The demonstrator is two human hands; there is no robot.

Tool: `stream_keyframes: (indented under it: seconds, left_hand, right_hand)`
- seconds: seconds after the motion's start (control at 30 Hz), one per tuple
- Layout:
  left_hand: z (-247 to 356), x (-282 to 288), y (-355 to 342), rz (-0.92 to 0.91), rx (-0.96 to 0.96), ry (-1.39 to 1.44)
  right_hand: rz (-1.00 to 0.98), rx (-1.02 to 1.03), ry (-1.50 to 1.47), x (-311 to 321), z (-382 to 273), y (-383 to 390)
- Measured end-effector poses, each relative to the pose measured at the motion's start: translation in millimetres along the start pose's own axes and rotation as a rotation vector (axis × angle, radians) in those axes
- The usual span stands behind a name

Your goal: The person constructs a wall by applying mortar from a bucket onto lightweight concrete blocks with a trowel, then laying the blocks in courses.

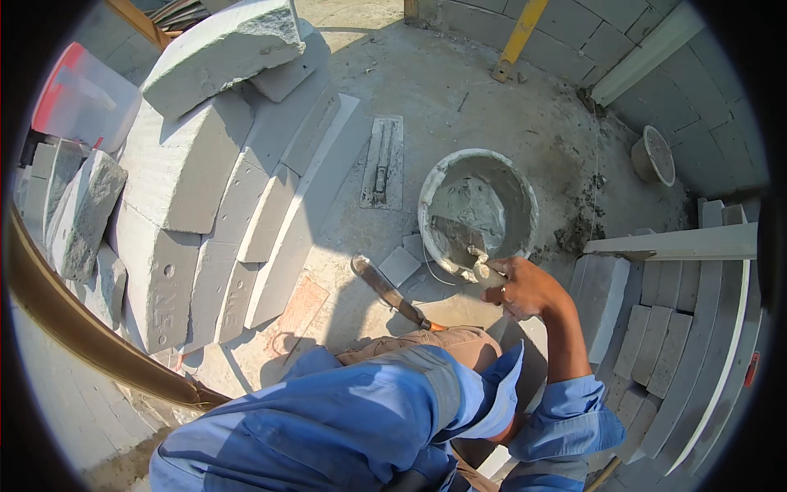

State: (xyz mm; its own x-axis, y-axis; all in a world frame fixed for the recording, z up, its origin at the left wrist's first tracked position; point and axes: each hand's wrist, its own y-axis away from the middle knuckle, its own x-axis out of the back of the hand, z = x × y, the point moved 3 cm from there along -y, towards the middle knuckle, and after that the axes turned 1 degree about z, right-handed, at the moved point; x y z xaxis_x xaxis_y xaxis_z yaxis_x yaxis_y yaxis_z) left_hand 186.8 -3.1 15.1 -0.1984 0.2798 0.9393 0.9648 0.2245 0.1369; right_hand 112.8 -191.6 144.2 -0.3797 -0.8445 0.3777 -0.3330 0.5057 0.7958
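My right hand (525,287) is closed round the handle of a trowel (458,234). Its wide, mortar-smeared blade dips into a round bucket (531,197), whose rim and inner wall are coated with grey mortar (474,201). Blue sleeves cover both my arms. The left sleeve (352,410) crosses low in front of me, with a little skin under its cuff, but the left hand itself is hidden. On the floor beyond my knee lies a long, dusty tool (385,291) with an orange part; its kind is unclear. Left of the bucket rests a flat float (382,164) with a handle.
Pale blocks (205,164) are stacked at left, broken pieces on top, beside a clear bucket (86,98) with a red rim. More blocks (656,344) stand at right below a white beam (672,243). A small bucket (653,156) tilts near the wall; a yellow level (520,37) leans behind.
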Motion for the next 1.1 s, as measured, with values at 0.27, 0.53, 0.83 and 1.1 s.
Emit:
stream_keyframes:
  seconds: [0.27,0.53,0.83,1.1]
  left_hand:
    - [-15.9,17.0,-42.1,-0.052,0.000,-0.205]
    - [39.6,125.7,-150.3,0.064,-0.414,0.440]
    - [43.7,119.8,-143.8,0.250,-0.387,0.489]
    - [35.9,121.0,-123.7,0.308,-0.417,0.542]
  right_hand:
    - [0.032,0.132,-0.826,17.9,67.6,58.4]
    - [0.413,0.317,-0.926,-8.3,144.2,190.2]
    - [0.851,-0.186,-0.957,-145.8,262.8,338.8]
    - [0.964,-0.182,-1.681,-203.1,297.3,229.5]
